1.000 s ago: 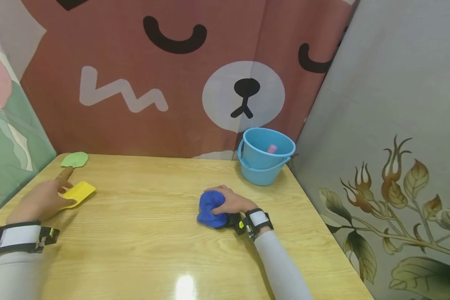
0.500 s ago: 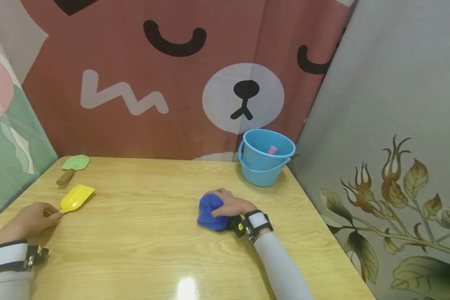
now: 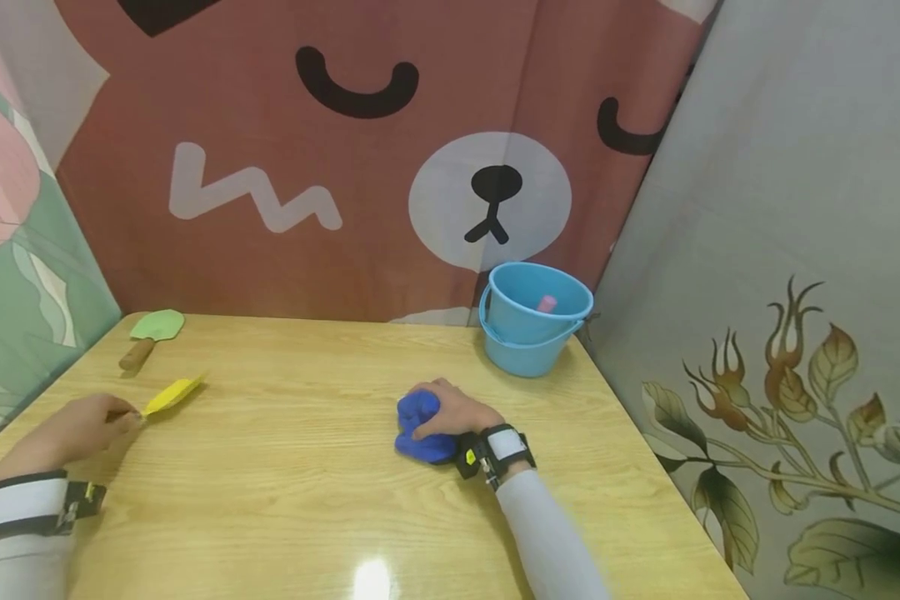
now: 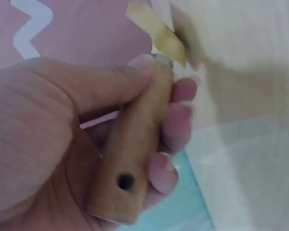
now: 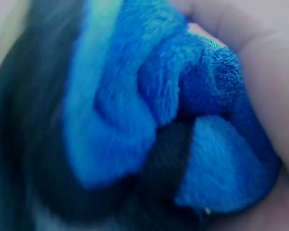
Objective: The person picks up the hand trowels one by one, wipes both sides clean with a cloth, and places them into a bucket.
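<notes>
My left hand (image 3: 82, 429) grips a small toy shovel by its wooden handle (image 4: 137, 139), thumb along one side and fingers curled round the other. The shovel's yellow blade (image 3: 172, 396) points to the right, tilted nearly edge-on in the head view. My right hand (image 3: 459, 410) holds a bunched blue cloth (image 3: 422, 433) against the table. Up close in the right wrist view the cloth (image 5: 120, 120) looks fluffy and folded, with dark parts beside the blue. Beyond the left hand lies a green trowel (image 3: 157, 325) with a wooden handle.
A light blue bucket (image 3: 525, 357) with its handle down stands at the table's back right, with a pink thing (image 3: 547, 304) inside. The wooden table (image 3: 292, 500) meets patterned curtains at the back and sides.
The left hand has taken the yellow shovel by its handle and turned its blade toward edge-on. It has also uncovered the green trowel's handle. The right hand stays on the cloth.
</notes>
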A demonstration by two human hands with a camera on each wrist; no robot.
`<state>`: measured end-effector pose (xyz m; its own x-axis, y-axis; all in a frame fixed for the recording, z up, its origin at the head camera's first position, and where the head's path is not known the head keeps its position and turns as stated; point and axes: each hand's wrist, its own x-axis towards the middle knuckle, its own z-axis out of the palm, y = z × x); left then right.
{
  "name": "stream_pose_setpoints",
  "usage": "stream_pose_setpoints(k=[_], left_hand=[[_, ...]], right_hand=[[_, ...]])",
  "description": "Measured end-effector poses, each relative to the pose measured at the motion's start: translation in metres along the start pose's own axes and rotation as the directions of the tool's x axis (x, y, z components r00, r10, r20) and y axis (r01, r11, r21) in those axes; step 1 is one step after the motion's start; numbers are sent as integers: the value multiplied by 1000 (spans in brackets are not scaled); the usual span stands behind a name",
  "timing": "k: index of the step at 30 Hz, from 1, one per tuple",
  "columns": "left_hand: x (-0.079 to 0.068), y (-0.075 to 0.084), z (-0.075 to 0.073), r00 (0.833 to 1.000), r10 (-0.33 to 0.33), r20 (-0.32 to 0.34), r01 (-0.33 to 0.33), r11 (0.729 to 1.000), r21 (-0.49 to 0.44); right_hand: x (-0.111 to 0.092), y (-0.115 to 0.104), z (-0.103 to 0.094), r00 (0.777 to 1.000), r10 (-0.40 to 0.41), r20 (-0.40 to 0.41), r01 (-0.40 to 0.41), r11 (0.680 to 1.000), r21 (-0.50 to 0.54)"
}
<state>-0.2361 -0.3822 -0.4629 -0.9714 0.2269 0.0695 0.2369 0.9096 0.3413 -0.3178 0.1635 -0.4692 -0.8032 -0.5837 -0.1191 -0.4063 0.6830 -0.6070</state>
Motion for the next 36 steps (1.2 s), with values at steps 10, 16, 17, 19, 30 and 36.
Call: stream_pose_setpoints(k=[10, 16, 17, 19, 30, 36], left_hand=[[29, 56, -19, 982, 153, -114, -158, 987, -31], [45, 96, -32, 977, 188, -99, -189, 982, -7], [48, 103, -32, 979, 186, -89, -188, 982, -17], [53, 113, -33, 977, 197, -78, -200, 979, -33], [68, 172, -35, 960, 271, -63, -273, 961, -30], [75, 194, -34, 959, 282, -37, -284, 954, -98]], right_hand=[[21, -20, -5, 994, -109, 22, 106, 989, 103], [27, -43, -10, 967, -234, -96, 252, 927, 277], [27, -47, -12, 960, -250, -125, 277, 909, 310], [25, -55, -16, 948, -261, -183, 312, 872, 376], [7, -92, -37, 873, -298, -386, 452, 793, 409], [3, -106, -37, 844, -212, -493, 448, 784, 431]])
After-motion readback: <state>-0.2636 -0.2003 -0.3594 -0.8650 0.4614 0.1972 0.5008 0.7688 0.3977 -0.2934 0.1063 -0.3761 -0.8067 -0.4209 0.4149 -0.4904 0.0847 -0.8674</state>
